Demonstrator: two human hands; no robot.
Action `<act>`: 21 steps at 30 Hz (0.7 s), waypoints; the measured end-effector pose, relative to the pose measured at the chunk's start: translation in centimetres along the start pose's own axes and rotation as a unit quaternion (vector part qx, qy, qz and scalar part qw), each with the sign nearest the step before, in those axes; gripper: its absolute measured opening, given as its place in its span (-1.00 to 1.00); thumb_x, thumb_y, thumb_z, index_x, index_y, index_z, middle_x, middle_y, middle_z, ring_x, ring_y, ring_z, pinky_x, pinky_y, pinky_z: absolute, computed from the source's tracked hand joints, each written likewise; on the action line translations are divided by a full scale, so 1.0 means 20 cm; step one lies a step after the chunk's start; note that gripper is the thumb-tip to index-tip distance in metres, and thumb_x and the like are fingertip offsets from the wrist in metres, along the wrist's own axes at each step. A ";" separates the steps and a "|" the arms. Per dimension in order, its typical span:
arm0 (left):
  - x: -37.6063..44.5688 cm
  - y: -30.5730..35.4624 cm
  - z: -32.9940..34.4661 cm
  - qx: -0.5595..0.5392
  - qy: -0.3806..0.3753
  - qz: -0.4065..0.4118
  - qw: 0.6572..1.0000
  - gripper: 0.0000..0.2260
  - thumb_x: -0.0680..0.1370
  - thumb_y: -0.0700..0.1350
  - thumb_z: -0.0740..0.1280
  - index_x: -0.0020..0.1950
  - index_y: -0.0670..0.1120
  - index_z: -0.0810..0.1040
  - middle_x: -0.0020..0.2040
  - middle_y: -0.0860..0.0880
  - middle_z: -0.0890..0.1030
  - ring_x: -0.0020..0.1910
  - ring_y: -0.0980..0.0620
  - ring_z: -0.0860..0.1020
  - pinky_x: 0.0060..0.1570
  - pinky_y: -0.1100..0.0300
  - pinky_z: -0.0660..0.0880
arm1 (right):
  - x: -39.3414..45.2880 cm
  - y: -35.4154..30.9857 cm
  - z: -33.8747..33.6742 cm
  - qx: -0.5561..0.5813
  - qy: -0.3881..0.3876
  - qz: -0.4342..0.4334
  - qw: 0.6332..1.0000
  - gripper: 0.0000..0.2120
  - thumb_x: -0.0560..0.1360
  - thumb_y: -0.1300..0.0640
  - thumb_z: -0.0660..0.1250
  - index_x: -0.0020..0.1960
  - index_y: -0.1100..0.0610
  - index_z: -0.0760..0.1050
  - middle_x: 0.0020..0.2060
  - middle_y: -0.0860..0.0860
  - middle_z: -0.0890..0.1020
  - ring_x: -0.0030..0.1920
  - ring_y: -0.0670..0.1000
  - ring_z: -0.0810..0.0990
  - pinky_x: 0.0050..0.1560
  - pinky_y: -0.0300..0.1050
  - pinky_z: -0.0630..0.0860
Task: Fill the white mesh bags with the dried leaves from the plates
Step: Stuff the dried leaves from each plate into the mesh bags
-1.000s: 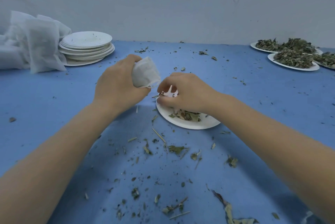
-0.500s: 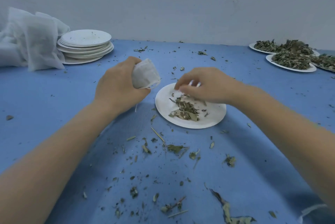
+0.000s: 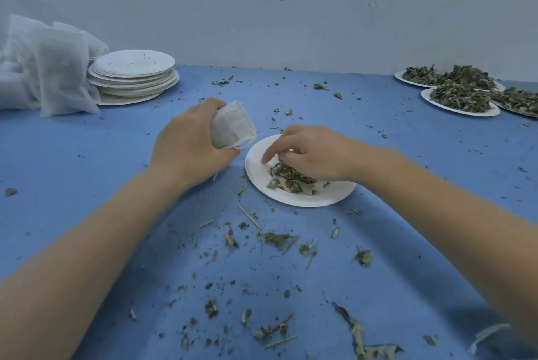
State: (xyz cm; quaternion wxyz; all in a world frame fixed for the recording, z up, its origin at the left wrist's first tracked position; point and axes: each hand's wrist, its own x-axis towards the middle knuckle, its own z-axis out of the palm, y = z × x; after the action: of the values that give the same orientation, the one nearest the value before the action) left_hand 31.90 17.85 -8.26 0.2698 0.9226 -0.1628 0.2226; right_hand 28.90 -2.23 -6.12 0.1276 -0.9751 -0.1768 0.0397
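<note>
Left hand (image 3: 189, 144) grips small white mesh bag (image 3: 231, 128).
Just right, right hand (image 3: 313, 155) fingers curl onto dried green leaves (image 3: 291, 180) on round white paper plate (image 3: 305, 199).

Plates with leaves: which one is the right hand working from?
The near plate under the right hand, beside the bag; the heaped plates sit untouched far right.
</note>
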 end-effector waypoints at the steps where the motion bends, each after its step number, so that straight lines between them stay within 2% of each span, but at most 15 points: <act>1: 0.00 0.00 0.00 -0.002 0.003 -0.001 1.000 -0.54 0.34 -0.04 0.44 0.20 0.00 0.43 0.06 -0.02 0.55 -0.01 -0.10 0.48 -0.07 0.07 0.42 | -0.02 0.00 0.00 0.013 -0.001 -0.011 1.000 -0.73 0.60 0.01 0.09 0.07 -0.20 0.55 0.09 -0.13 0.47 0.02 -0.11 0.44 0.04 -0.20 0.33; 4: 0.01 -0.01 0.00 -0.008 0.005 -0.008 1.000 -0.55 0.34 -0.03 0.44 0.19 0.01 0.43 0.06 0.00 0.55 -0.01 -0.08 0.47 -0.09 0.10 0.39 | -0.09 0.03 -0.01 0.053 0.005 -0.039 0.998 -0.73 0.52 -0.20 0.13 0.06 -0.22 0.57 0.09 -0.24 0.48 0.04 -0.23 0.43 0.05 -0.26 0.30; 8: 0.00 -0.01 0.01 -0.005 -0.004 -0.006 1.000 -0.53 0.34 -0.04 0.44 0.21 0.00 0.42 0.08 -0.02 0.55 0.00 -0.10 0.47 -0.07 0.09 0.39 | -0.14 0.08 -0.03 0.029 -0.031 -0.009 0.999 -0.56 0.40 -0.35 0.21 0.27 -0.40 0.32 0.23 -0.25 0.31 0.16 -0.21 0.33 0.13 -0.22 0.23; 10: 0.00 0.00 0.00 -0.007 -0.006 -0.007 1.000 -0.52 0.34 -0.05 0.44 0.22 0.00 0.41 0.08 -0.01 0.54 0.00 -0.10 0.48 -0.07 0.07 0.41 | -0.14 0.09 -0.02 0.008 -0.048 0.007 0.999 -0.53 0.42 -0.30 0.25 0.32 -0.36 0.30 0.20 -0.22 0.28 0.02 -0.25 0.37 0.07 -0.24 0.22; 12: -0.01 0.01 0.00 -0.013 -0.009 -0.008 1.000 -0.51 0.33 -0.05 0.45 0.22 0.00 0.41 0.03 0.01 0.53 -0.04 -0.08 0.46 -0.09 0.08 0.40 | -0.12 0.08 -0.01 -0.002 -0.031 -0.008 0.999 -0.60 0.46 -0.21 0.28 0.29 -0.28 0.40 0.14 -0.21 0.31 -0.10 -0.34 0.36 0.00 -0.28 0.23; 17: -0.02 0.01 0.00 -0.024 -0.020 -0.006 0.999 -0.52 0.30 -0.01 0.43 0.19 0.04 0.41 -0.05 0.12 0.43 -0.11 0.03 0.39 -0.14 0.15 0.32 | -0.14 0.03 0.05 0.019 0.040 -0.043 0.998 -0.76 0.51 0.02 0.35 0.16 -0.08 0.59 0.04 -0.15 0.48 -0.20 -0.41 0.37 -0.12 -0.44 0.24; 19: -0.02 0.01 0.01 -0.022 -0.027 -0.001 0.999 -0.51 0.29 0.04 0.41 0.18 0.05 0.41 -0.04 0.13 0.42 -0.11 0.03 0.39 -0.13 0.14 0.34 | -0.16 0.01 0.08 0.031 0.074 -0.040 0.996 -0.80 0.52 0.10 0.33 0.13 0.00 0.62 0.07 -0.09 0.55 -0.19 -0.31 0.43 -0.10 -0.46 0.26; 21: -0.03 0.02 0.01 -0.019 -0.032 0.008 0.999 -0.51 0.29 0.06 0.41 0.19 0.04 0.40 -0.03 0.13 0.42 -0.11 0.03 0.39 -0.13 0.13 0.35 | -0.18 -0.02 0.10 0.025 0.093 -0.038 0.995 -0.79 0.55 0.15 0.29 0.13 0.07 0.62 0.10 -0.02 0.58 -0.04 -0.14 0.50 0.00 -0.37 0.32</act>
State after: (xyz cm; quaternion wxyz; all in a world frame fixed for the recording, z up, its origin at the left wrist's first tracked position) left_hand 31.37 17.60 -8.50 0.2801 0.9224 -0.1832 0.1925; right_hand 25.10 -2.72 -7.81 0.1692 -0.9636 -0.2003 -0.0515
